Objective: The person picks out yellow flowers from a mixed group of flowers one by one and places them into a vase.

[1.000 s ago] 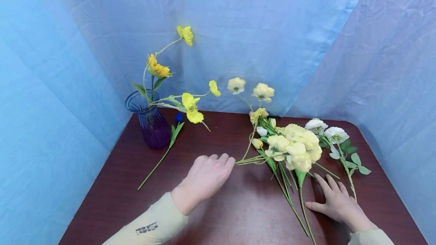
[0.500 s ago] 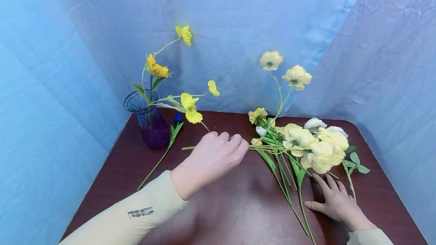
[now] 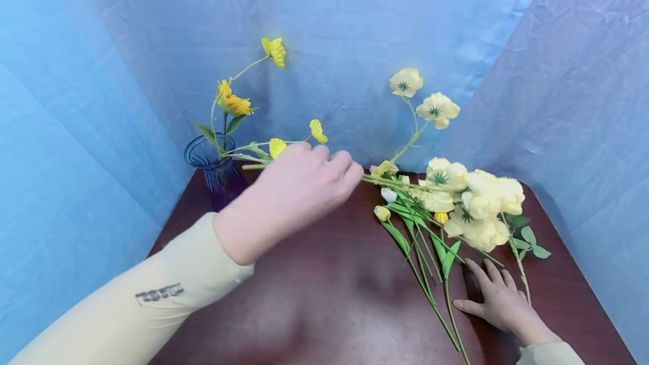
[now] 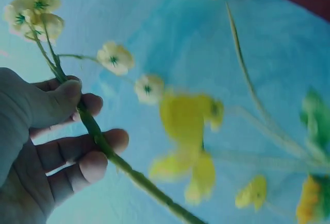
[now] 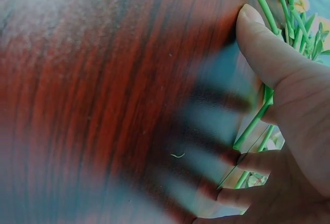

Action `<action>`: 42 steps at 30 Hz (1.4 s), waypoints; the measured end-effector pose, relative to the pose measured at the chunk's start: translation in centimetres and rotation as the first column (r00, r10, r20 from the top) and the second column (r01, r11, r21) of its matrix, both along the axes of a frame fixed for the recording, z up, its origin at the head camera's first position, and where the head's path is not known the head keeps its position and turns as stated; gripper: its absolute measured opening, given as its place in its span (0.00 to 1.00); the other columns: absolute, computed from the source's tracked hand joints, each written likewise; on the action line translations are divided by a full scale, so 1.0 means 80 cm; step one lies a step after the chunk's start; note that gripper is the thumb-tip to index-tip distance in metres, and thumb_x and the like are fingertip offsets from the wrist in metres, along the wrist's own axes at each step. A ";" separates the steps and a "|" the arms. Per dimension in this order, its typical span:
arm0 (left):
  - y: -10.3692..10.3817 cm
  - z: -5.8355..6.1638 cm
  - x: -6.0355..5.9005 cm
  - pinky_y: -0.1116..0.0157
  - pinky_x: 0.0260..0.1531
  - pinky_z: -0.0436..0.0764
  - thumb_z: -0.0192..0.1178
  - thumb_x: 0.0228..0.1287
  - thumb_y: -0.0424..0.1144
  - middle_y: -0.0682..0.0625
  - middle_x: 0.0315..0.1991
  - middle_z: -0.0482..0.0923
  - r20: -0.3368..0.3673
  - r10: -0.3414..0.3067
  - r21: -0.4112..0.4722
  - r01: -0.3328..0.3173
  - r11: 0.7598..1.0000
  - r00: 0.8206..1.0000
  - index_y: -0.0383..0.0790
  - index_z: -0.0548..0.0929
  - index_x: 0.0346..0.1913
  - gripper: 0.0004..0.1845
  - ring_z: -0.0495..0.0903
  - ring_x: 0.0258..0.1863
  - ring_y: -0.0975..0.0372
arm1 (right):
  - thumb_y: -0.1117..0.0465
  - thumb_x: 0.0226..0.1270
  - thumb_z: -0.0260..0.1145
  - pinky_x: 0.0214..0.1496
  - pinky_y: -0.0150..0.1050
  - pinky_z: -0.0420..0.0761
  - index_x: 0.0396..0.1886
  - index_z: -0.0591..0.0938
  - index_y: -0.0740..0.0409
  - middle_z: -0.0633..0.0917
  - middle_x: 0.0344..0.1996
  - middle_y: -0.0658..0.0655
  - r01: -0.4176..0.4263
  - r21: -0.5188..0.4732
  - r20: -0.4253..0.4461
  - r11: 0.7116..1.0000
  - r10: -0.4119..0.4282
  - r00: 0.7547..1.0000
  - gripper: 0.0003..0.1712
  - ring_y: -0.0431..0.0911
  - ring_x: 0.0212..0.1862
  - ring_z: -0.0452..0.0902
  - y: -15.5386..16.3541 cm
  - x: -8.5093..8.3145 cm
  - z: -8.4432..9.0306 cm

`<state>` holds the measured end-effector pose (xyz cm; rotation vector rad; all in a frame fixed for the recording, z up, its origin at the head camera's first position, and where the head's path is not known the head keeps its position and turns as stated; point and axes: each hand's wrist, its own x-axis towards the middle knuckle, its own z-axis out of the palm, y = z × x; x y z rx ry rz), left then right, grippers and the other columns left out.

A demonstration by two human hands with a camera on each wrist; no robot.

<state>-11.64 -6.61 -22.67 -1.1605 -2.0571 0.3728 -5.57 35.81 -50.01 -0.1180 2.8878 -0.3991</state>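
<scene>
My left hand holds a branching spray of pale cream-yellow flowers above the table. In the left wrist view its thumb and fingers pinch the thick green stem. The stem's bare end points left toward the blue-purple ribbed glass vase, in front of the vase's flowers. That vase bears bright yellow poppies and an orange-yellow flower. My right hand rests on the tabletop with fingers spread, beside loose green stems, gripping nothing.
Tulips and other loose flowers lie in a pile right of the middle. A leafy stem lies at the far right, its blossoms hidden by the held spray. Blue cloth encloses the dark red-brown table.
My left hand has risen and moved away from me, lifting the spray off the pile, with its blossoms swinging up and right. My forearm now hides the loose stem near the vase. My right hand stays put.
</scene>
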 end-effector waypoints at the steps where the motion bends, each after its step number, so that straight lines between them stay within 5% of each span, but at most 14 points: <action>1: -0.005 0.007 -0.003 0.64 0.15 0.60 0.48 0.61 0.20 0.53 0.21 0.66 0.006 -0.006 0.004 0.006 1.000 1.000 0.42 0.76 0.29 0.14 0.63 0.14 0.60 | 0.26 0.55 0.70 0.48 0.86 0.61 0.78 0.58 0.57 0.58 0.70 0.83 0.000 0.001 0.001 1.000 0.000 1.000 0.62 0.86 0.64 0.54 0.000 0.000 0.000; 9: -0.057 0.045 -0.038 0.63 0.23 0.54 0.45 0.55 0.16 0.51 0.20 0.58 0.056 -0.032 0.031 0.031 0.999 0.998 0.38 0.70 0.29 0.13 0.48 0.17 0.59 | 0.26 0.56 0.69 0.47 0.86 0.62 0.78 0.57 0.57 0.57 0.70 0.83 0.001 0.010 0.014 1.000 -0.001 1.000 0.62 0.86 0.64 0.54 0.002 0.000 -0.004; 14: -0.090 0.047 -0.056 0.64 0.21 0.51 0.42 0.53 0.13 0.51 0.21 0.56 0.137 0.033 0.069 -0.043 0.997 0.990 0.37 0.67 0.31 0.15 0.45 0.18 0.60 | 0.27 0.56 0.70 0.47 0.86 0.62 0.78 0.57 0.57 0.57 0.70 0.83 0.000 0.002 0.012 1.000 0.000 1.000 0.62 0.87 0.64 0.53 0.003 0.002 -0.004; 18: -0.114 0.040 -0.067 0.63 0.18 0.52 0.44 0.58 0.14 0.50 0.22 0.61 0.243 0.101 0.098 -0.128 0.987 0.965 0.37 0.70 0.35 0.15 0.48 0.14 0.60 | 0.27 0.56 0.70 0.46 0.87 0.61 0.78 0.56 0.57 0.56 0.70 0.84 0.003 -0.004 0.027 1.000 -0.003 1.000 0.62 0.88 0.64 0.52 0.003 0.003 -0.004; 22: -0.133 0.030 -0.076 0.62 0.15 0.59 0.51 0.65 0.18 0.47 0.28 0.74 0.360 0.187 0.093 -0.235 0.968 0.914 0.37 0.77 0.45 0.13 0.57 0.12 0.57 | 0.26 0.57 0.68 0.46 0.87 0.60 0.78 0.55 0.57 0.55 0.70 0.85 0.008 0.002 0.051 1.000 -0.008 0.999 0.62 0.89 0.64 0.51 0.004 0.003 -0.004; 27: -0.151 0.018 -0.085 0.58 0.19 0.70 0.56 0.68 0.22 0.45 0.43 0.84 0.515 0.273 0.069 -0.357 0.932 0.813 0.38 0.79 0.52 0.14 0.68 0.17 0.55 | 0.26 0.57 0.68 0.46 0.87 0.61 0.78 0.55 0.57 0.55 0.70 0.85 0.010 0.011 0.048 1.000 -0.010 0.999 0.62 0.89 0.64 0.51 0.003 0.005 -0.004; 36: -0.188 -0.019 -0.101 0.53 0.34 0.79 0.57 0.73 0.27 0.41 0.46 0.84 0.701 0.241 0.138 -0.459 0.878 0.671 0.37 0.80 0.53 0.09 0.80 0.32 0.53 | 0.27 0.57 0.68 0.45 0.87 0.61 0.78 0.56 0.57 0.56 0.69 0.85 0.010 0.018 0.033 1.000 -0.011 0.999 0.61 0.88 0.64 0.52 0.003 0.008 -0.005; 42: -0.212 -0.048 -0.111 0.50 0.35 0.77 0.55 0.76 0.29 0.38 0.46 0.84 0.738 0.178 0.258 -0.515 0.817 0.651 0.35 0.78 0.53 0.08 0.82 0.37 0.48 | 0.27 0.58 0.68 0.46 0.87 0.60 0.78 0.56 0.57 0.55 0.70 0.84 0.017 0.013 0.036 1.000 -0.017 0.999 0.61 0.88 0.64 0.51 0.002 0.009 -0.006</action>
